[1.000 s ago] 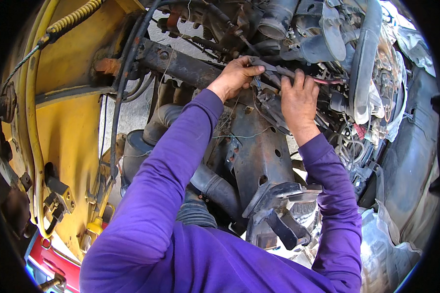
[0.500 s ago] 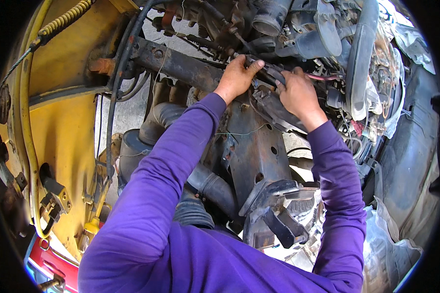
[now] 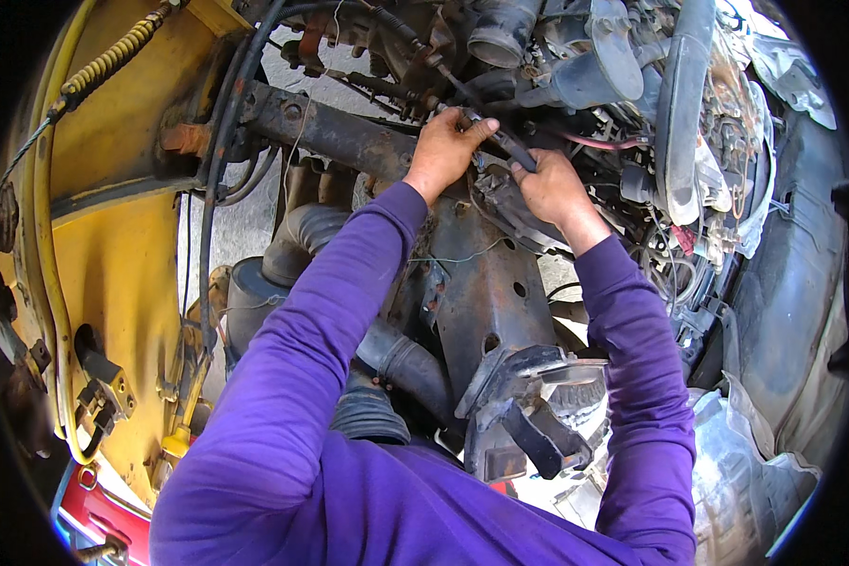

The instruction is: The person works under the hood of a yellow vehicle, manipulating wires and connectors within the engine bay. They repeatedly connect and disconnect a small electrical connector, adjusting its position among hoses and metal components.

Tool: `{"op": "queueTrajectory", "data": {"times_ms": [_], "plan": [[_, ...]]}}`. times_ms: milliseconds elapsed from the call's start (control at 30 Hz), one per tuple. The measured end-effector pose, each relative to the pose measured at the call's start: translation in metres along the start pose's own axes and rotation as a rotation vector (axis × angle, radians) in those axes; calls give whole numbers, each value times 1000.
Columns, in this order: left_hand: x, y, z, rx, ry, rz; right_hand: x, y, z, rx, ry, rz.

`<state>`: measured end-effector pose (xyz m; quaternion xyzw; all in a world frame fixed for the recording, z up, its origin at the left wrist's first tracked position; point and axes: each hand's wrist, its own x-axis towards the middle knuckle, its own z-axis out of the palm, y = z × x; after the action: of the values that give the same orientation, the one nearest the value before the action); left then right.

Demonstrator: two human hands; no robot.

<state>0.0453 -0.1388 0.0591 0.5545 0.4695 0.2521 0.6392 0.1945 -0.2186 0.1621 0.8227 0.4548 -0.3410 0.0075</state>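
Note:
Above the rusty vehicle frame, my two hands are close together on a dark grey rod-shaped piece (image 3: 513, 149), whose exact kind I cannot make out. It slants down from left to right. My left hand (image 3: 445, 153) is closed round its upper end, thumb stretched along it. My right hand (image 3: 551, 191) pinches the lower end between thumb and fingers. Just beyond my left hand a thin dark cable with a ribbed boot (image 3: 398, 26) runs up and away. Below my hands lies a dark steel frame plate (image 3: 486, 302) with round holes.
A yellow metal body panel (image 3: 127, 311) with hoses and a spring-wrapped cable (image 3: 113, 58) fills the left. Wide black ducting (image 3: 407, 363) passes under my left arm. To the right are a thick grey pipe (image 3: 684, 113), a pinkish hose (image 3: 599, 141) and tangled wiring. A bent bracket (image 3: 542, 439) stands near me.
My right hand has shifted left and slightly down, and more of the rod-shaped piece shows between my hands. My left hand keeps its grip. The whole view has moved a little.

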Motion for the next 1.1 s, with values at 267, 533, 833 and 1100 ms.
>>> {"op": "queueTrajectory", "data": {"times_ms": [267,533,833,1100], "plan": [[-3,-2,3,-6,82,-30,-2,-9,1,308,-62,93],[7,-20,9,51,141,168,4,4,-8,213,-26,38],[-8,-9,2,-119,364,112,-155,61,-46,56,302,-108],[-45,14,-59,-921,469,-428,-356,121,18,136,507,206]]}}
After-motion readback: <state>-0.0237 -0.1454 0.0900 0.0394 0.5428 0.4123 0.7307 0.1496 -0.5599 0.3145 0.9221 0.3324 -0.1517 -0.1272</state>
